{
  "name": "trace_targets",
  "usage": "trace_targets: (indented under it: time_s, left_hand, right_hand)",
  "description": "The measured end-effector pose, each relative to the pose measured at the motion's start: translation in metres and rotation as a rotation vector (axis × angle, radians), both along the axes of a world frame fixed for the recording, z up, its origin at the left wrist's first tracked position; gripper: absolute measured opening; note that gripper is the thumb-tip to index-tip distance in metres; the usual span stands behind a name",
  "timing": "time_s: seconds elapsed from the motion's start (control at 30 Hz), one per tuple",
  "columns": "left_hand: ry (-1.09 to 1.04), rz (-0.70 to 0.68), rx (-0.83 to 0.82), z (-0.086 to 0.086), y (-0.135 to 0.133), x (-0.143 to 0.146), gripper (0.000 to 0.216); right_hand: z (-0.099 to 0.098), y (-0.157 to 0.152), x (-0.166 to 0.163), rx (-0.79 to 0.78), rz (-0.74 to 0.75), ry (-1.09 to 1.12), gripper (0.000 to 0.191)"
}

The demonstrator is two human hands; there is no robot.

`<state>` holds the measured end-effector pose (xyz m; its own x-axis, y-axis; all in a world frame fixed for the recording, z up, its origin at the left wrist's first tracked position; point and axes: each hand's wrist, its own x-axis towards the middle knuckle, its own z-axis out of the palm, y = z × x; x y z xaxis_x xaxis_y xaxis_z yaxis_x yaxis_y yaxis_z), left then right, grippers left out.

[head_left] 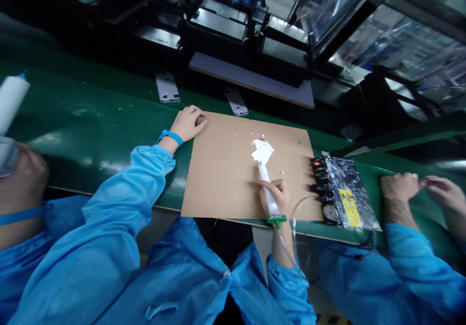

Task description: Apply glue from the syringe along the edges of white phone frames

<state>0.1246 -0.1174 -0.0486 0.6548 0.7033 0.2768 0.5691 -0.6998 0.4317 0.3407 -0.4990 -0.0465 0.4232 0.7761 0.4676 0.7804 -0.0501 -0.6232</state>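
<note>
My right hand (275, 195) grips a white glue syringe (268, 192) with a green cap and a clear hose at its back end. Its tip rests on crumpled white paper (262, 151) lying on a brown cardboard sheet (222, 169). My left hand (188, 122), with a blue wrist strap, lies flat with fingers spread on the cardboard's far left corner and the green belt (91, 126). It holds nothing.
A black dispenser controller (342, 193) with knobs and lights stands right of the cardboard. A co-worker's hands (418, 189) work at the right. Another person holds a white tube (10, 99) at the left. Two grey phone frames (167, 88) (236, 101) lie on the belt's far side.
</note>
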Motion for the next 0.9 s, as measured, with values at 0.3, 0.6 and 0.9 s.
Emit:
trace_targets:
  time_s: [0.3,0.6,0.9]
  left_hand:
    - [0.006,0.705,-0.078,0.02,0.063,-0.013,0.102]
    - [-0.094,0.706,-0.086,0.021,0.065,-0.011,0.083]
    - [-0.293,0.099,-0.135,0.02,-0.06,-0.023,0.073]
  right_hand:
    - [-0.009,-0.001,0.006,0.108,-0.067,-0.042,0.017]
    - [-0.004,0.007,0.012,0.232,-0.063,-0.039,0.018]
    - [0.0,-0.001,0.004,0.188,-0.156,0.091,0.02]
